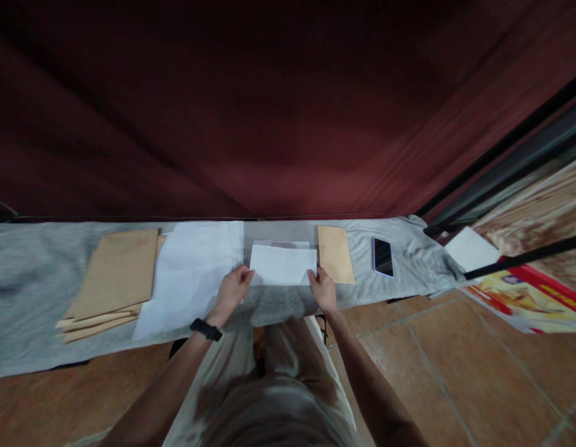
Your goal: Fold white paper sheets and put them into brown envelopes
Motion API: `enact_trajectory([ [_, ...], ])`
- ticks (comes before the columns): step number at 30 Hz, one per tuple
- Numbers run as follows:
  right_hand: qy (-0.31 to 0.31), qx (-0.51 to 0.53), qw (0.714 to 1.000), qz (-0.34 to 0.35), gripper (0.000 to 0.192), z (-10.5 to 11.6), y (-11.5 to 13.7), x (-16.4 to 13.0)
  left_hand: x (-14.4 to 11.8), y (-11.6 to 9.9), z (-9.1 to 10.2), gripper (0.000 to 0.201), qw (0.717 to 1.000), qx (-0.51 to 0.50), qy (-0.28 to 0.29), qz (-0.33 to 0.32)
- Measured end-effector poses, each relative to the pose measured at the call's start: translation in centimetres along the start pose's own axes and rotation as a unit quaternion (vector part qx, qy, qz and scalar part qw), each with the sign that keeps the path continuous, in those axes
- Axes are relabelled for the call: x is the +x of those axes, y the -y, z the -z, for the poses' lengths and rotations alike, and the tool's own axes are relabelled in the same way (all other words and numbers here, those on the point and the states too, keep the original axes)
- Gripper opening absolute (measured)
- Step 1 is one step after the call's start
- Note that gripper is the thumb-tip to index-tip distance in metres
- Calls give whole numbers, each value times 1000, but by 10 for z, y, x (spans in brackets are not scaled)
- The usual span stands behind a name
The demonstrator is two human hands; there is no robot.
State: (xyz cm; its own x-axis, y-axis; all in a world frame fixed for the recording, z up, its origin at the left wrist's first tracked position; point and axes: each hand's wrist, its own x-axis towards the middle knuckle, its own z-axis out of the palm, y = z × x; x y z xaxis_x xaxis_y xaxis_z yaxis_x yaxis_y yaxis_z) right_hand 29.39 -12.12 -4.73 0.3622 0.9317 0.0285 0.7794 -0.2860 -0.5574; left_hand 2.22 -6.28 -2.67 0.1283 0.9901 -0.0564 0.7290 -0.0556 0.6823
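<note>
A folded white sheet of paper [283,266] lies across the middle of the cloth-covered table, its upper layer a little short of the back one. My left hand [234,287] pinches its lower left corner, thumb on top. At the lower right corner, my right hand [323,288] grips the same paper in a like pinch. Just beyond the right hand lies a brown envelope [335,254]. Left of the paper, large white sheets [192,267] are spread close to my left hand.
A stack of brown envelopes [120,273] sits at the left. Toward the right lies a phone [383,257] on the grey cloth [411,254]. A dark red curtain [288,124] hangs behind the table. A colourful printed box [530,295] stands past the right end.
</note>
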Motion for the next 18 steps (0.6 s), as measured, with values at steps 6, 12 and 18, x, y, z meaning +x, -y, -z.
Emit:
enact_trajectory([
  [6,17,-48,997,-52,31,3,19,6,9,-13,2,27,992,100,21,69],
  [12,-10,-125,990,-56,40,2,36,6,19,-22,3,28,983,140,33,111],
  [18,-35,-191,980,-43,32,-4,43,11,24,-31,5,31,975,173,42,129],
])
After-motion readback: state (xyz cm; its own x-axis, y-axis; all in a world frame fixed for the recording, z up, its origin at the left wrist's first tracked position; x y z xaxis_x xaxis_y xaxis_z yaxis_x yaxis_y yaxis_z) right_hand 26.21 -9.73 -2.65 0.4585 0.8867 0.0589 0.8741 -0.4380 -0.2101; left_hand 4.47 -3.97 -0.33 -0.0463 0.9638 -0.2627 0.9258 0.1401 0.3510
